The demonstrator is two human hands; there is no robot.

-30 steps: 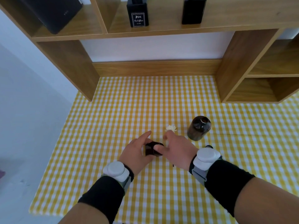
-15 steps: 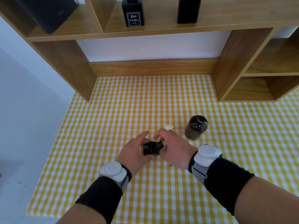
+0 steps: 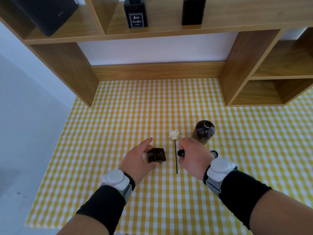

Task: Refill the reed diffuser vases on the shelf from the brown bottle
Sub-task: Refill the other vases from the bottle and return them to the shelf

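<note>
A small square dark diffuser vase point(image 3: 156, 155) stands on the yellow checked cloth, and my left hand point(image 3: 138, 159) grips its left side. My right hand point(image 3: 193, 156) is closed on a small black cap point(image 3: 180, 153), just right of the vase. Between the hands lies a black reed with a white flower head point(image 3: 174, 135). The round brown bottle point(image 3: 204, 131) stands uncapped behind my right hand. Another small black cap point(image 3: 214, 153) lies by my right wrist. Two black diffuser vases stand on the upper shelf, one labelled point(image 3: 136, 13) and one plain point(image 3: 193, 11).
The wooden shelf unit point(image 3: 237, 68) spans the back, with side uprights resting on the cloth and open cubbies at right. A black box point(image 3: 45, 12) sits on the upper left shelf. The cloth's left edge point(image 3: 50, 158) meets a bare grey surface.
My right hand has pulled away to the right with the black cap off the vase. The reed with its flower now lies uncovered between the hands. My left hand still holds the vase.
</note>
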